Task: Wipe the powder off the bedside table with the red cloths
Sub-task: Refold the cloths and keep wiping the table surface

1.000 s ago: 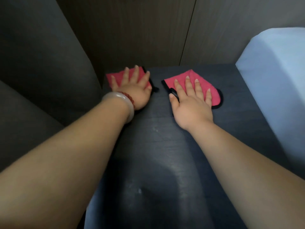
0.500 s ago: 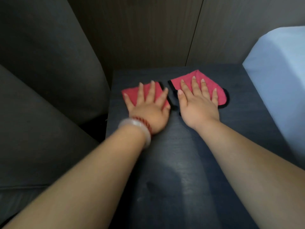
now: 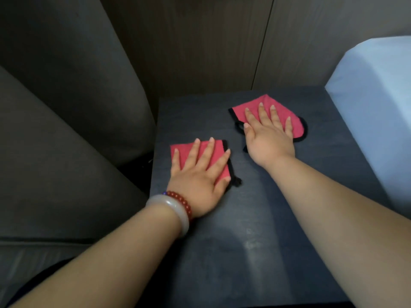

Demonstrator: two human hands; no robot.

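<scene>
Two red cloths with black trim lie on the dark bedside table. My left hand presses flat, fingers spread, on the left red cloth near the table's left edge. My right hand presses flat on the right red cloth toward the back of the table. A faint pale smear of powder shows on the table between my forearms.
A dark grey upholstered seat stands against the table's left side. A pale blue bed corner borders the right side. A brown wood-panel wall rises behind the table.
My left hand has slid its cloth from the back left corner toward me along the left edge. My right hand and its cloth stay near the back of the table.
</scene>
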